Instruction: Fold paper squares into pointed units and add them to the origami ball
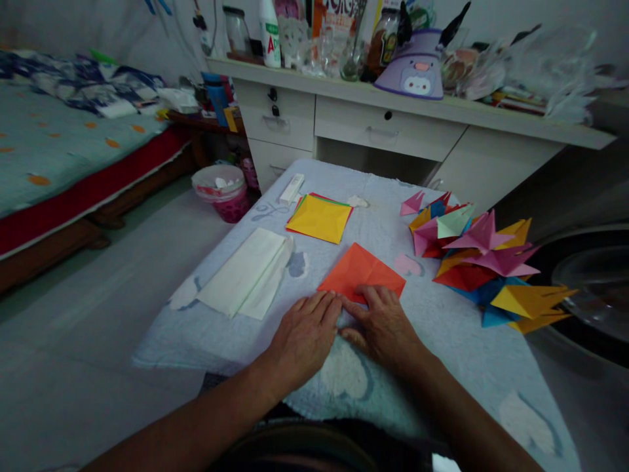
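Orange paper [361,270]: lies flat on the pale blue cloth [442,341], mid-table, its near edge under both hands.
White folded sheet [248,272]: to the left, well apart.
Left hand [302,341]: palm down, fingers stretched flat, gripping nothing; tips at the near left corner. It probably serves best holding the sheet in place.
Yellow stack [319,218]: behind, untouched.
Right hand [383,328]: fingers spread flat on the near edge. Firm, even fingertip pressure along the fold would likely sharpen it.
Folded shapes [484,262]: heaped at the right.

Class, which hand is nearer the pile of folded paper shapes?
Right. The right hand lies left of the pile of folded paper shapes; the left hand lies farther left.
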The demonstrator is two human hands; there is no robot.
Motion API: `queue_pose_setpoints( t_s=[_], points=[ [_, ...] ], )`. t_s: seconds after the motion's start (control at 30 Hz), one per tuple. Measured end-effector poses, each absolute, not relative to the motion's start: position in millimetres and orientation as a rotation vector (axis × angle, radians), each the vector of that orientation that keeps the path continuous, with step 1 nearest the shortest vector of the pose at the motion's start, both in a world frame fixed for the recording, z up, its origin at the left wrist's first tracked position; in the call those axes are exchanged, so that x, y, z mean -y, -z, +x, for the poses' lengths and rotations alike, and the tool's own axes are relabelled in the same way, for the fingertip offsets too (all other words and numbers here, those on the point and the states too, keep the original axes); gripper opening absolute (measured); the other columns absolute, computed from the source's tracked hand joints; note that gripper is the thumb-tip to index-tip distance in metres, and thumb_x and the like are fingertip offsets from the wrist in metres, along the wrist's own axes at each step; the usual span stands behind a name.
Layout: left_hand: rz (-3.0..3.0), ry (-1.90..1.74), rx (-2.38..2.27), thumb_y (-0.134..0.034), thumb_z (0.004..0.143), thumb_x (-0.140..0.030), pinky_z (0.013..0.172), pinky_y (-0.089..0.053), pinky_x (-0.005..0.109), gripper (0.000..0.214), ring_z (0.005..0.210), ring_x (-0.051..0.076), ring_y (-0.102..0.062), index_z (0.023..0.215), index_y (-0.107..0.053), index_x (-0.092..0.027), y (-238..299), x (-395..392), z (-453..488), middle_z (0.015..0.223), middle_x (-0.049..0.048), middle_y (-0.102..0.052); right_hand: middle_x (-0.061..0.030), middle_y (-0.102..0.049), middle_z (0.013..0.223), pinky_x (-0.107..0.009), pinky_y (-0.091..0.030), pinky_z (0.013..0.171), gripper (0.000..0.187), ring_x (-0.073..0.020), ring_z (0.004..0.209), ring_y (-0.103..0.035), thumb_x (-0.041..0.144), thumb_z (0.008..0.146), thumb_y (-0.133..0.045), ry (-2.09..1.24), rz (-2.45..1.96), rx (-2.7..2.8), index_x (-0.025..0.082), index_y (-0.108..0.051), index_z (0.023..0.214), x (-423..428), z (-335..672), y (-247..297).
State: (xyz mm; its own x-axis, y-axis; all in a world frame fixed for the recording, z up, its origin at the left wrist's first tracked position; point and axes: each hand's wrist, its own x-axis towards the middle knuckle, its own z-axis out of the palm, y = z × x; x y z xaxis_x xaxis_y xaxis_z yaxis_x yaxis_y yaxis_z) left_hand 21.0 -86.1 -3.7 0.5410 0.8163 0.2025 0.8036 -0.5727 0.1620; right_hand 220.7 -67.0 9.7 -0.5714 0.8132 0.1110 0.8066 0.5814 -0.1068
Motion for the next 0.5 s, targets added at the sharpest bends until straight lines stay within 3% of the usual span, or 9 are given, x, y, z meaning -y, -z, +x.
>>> queue_pose_setpoints(
  t_s=[0.5],
  points=[
    [2.673, -0.313, -1.424, -0.054, 0.094, -0.035, 0.093, -0.040, 0.043, 0.041, 0.115, 0.025, -0.051, 0.132, -0.050, -0.020, -7, 80, 22, 0.125, 0.0064, -0.061, -0.0151, -0.057, 0.131, -0.050, -0.039, 0.096, 0.058, -0.0331, 0.116, -0.050, 0.058, 0.088, -0.056, -0.055, -1.422, 2.697, 0.026, -0.056, 0.137, 74, 242, -17]
  ],
)
